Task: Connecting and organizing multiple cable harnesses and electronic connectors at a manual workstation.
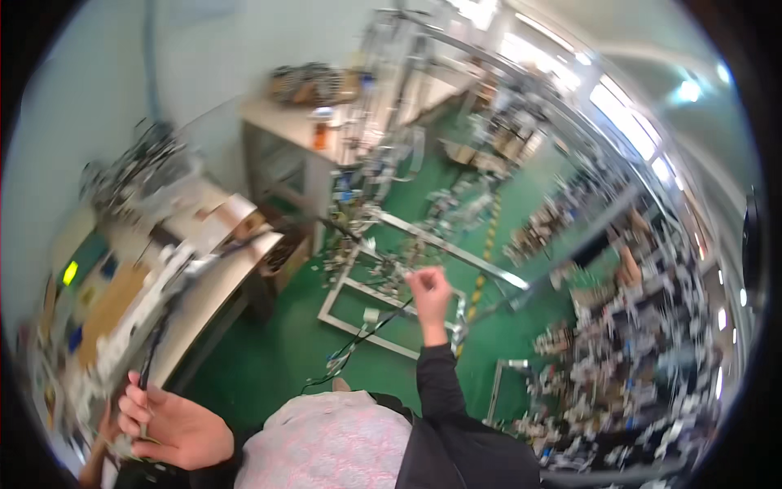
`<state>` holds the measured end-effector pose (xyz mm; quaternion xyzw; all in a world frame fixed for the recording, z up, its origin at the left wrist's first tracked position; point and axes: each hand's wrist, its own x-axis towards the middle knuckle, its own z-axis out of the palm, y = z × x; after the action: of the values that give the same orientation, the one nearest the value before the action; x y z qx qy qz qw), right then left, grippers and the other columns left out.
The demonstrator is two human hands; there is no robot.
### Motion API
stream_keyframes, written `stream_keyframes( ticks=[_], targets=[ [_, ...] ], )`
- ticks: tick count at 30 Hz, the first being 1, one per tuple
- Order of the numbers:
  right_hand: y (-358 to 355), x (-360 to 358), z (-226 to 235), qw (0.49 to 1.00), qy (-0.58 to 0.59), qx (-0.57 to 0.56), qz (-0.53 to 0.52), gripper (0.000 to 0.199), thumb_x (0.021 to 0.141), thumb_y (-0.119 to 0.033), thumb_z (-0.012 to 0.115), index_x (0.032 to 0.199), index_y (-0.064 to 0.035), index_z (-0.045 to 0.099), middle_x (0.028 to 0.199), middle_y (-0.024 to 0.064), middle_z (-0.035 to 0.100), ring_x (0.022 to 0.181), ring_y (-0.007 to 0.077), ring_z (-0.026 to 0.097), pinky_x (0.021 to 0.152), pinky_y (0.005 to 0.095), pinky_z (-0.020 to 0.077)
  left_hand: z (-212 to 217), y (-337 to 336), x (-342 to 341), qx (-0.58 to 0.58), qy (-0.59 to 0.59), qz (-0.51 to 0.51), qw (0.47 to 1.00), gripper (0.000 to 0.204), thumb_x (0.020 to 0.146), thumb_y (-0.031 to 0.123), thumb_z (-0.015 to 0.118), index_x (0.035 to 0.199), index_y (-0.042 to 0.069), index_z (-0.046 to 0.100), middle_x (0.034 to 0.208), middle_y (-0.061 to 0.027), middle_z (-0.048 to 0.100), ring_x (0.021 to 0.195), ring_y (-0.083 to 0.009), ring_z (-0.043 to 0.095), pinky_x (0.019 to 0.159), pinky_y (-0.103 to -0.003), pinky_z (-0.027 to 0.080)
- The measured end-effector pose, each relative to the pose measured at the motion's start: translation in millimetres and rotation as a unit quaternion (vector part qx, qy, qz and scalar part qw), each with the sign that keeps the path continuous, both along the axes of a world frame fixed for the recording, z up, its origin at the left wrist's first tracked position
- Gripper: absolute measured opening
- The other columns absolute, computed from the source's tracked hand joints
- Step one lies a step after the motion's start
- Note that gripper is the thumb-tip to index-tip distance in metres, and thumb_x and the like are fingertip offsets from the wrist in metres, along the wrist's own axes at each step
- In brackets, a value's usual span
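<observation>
Your left hand (175, 425), low beyond the near end of the bench, curls its fingers in and pinches a long, flexible black cable (152, 346) near the fingertips. Your right hand (430, 293) is lifted over the floor, thumb and fingertips drawn together, apparently on the same cable, though blur hides the exact grip. The cable arcs between your hands, past the right-hand edge of the pale, flat-topped bench (208, 306).

Snagging looks like the main risk: a pull could catch the arc on that edge or on the clutter along it. The thin, multicoloured wire tails (332, 359) hang below your right hand by the silver, square-tube metal frame (489, 267); a sweep or a step could hook them there. Your light pinch could also let the cable slip if it goes taut.

As for containers, a small brown cardboard box with a pale flap (236, 210) sits near the bench's far corner, its contents too blurred to tell. Below that corner stands a brown carton (292, 254), its contents unclear. On the farther table is an orange bottle with a white cap (321, 133); you cannot tell what fills it.
</observation>
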<state>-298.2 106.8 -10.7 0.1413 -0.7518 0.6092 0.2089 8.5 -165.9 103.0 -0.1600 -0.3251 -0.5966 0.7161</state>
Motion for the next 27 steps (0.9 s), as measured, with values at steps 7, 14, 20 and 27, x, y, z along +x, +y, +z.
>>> stream_keyframes(
  ticks=[7,14,20,27],
  targets=[
    [123,-52,218,0.754,0.541,0.146,-0.343,0.027,0.074,-0.024,0.085,0.080,-0.0074,0.066,0.073,0.0028,0.062,0.061,0.0158,0.052,0.058,0.0274,0.0407,-82,23,-134,0.180,-0.155,-0.385,0.892,0.039,0.105,0.036,0.040,0.124,0.005,0.055,0.138,-0.0195,0.050,0.128,-0.0307,0.048,0.111,-0.043,0.036],
    [109,-197,427,0.686,0.599,0.294,-0.292,0.043,0.068,-0.039,0.082,0.087,-0.0027,0.068,0.092,0.0165,0.068,0.094,0.0366,0.061,0.090,0.0431,0.0463,-79,25,-318,0.171,-0.040,-0.728,0.662,0.046,0.105,0.032,0.038,0.136,-0.001,0.045,0.089,-0.0051,0.048,0.086,-0.0177,0.048,0.083,-0.030,0.045],
    [26,-269,359,0.632,0.699,0.216,-0.255,0.020,0.081,-0.027,0.077,0.085,-0.0104,0.067,0.082,0.0051,0.067,0.075,0.0235,0.058,0.072,0.0384,0.0407,-137,97,-279,0.227,-0.263,-0.780,0.520,0.055,0.101,0.051,0.043,0.121,0.001,0.056,0.102,-0.0059,0.066,0.090,-0.0176,0.063,0.084,-0.035,0.051],
    [-137,-134,-56,0.818,0.294,0.306,0.389,0.014,0.076,-0.012,0.075,0.086,-0.0082,0.067,0.096,0.0114,0.063,0.097,0.0322,0.059,0.086,0.0424,0.0485,-334,44,-113,-0.014,-0.863,-0.218,0.455,0.045,0.092,0.042,0.061,0.111,0.001,0.062,0.097,-0.0148,0.068,0.088,-0.0289,0.066,0.079,-0.039,0.053]
  ],
)
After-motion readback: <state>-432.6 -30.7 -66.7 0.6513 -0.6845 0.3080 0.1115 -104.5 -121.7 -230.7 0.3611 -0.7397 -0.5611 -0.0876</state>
